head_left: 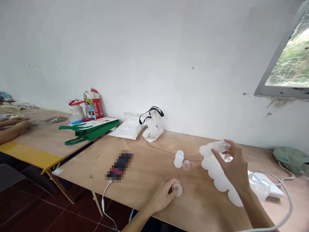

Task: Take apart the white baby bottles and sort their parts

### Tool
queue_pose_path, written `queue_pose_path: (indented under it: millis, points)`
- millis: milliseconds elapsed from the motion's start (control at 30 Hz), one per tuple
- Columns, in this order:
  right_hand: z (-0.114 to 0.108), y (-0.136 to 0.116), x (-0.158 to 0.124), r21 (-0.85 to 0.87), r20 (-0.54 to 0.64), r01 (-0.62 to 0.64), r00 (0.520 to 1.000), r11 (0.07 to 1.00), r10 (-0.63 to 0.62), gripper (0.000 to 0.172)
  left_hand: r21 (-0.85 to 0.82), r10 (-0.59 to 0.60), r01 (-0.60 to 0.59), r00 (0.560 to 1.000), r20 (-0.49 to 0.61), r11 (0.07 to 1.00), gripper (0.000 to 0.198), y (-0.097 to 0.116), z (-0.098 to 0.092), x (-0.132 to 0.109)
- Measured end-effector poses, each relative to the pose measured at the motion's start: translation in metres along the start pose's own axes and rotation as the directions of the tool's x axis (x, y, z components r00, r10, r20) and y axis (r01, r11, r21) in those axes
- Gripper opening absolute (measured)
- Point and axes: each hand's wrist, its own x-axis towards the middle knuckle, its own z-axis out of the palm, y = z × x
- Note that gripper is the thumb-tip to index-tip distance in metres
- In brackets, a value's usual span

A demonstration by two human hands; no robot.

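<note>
My left hand [165,195] rests low over the front of the table, its fingers curled round a small clear round plastic piece [178,189] with a ringed rim. Out to the right, my right hand [235,167] grips a translucent plastic piece [220,146] between thumb and fingers. Beneath and beside that hand runs a row of frosted white rounded pieces [220,184], partly covered by the hand. A frosted white bottle-shaped piece [179,159] stands alone near the middle of the table, with a clear dome-shaped cap [186,165] close to it.
Clear plastic pieces [259,187] and a white flat device [272,185] lie beyond my right forearm, near a cable [291,199]. A blurred-out phone [119,166] is left. White bags [153,129] and a green bag [96,129] lie farther back. Another person's arms [14,129] show far left.
</note>
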Motion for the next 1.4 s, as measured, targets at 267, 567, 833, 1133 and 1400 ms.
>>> queue_pose_path:
  millis: [267,567,833,1133,1400]
  points:
    - [0.032,0.048,0.106,-0.373,0.309,0.021,0.946,0.928,0.102,0.043,0.065,0.010,-0.010,1.000,-0.002,0.998,0.023,-0.001,0.000,0.000]
    - [0.058,0.067,0.115,-0.487,0.543,0.022,0.791,0.873,0.283,0.024,0.072,0.016,-0.014,1.000,-0.025,0.997,0.026,-0.004,0.003,0.000]
    - [0.063,0.064,0.118,-0.529,0.588,0.061,0.745,0.846,0.314,0.015,0.106,0.010,-0.008,1.000,-0.021,0.994,0.026,-0.006,0.003,0.000]
    - [0.039,0.017,0.096,-0.445,0.503,0.208,0.863,0.871,0.051,0.028,0.075,0.010,-0.008,1.000,-0.021,0.997,0.027,-0.003,-0.002,-0.003]
    - [0.050,-0.036,-0.061,0.214,0.513,0.126,0.829,0.969,-0.222,0.030,-0.111,-0.032,0.021,0.994,-0.105,0.994,0.045,-0.012,-0.018,0.000]
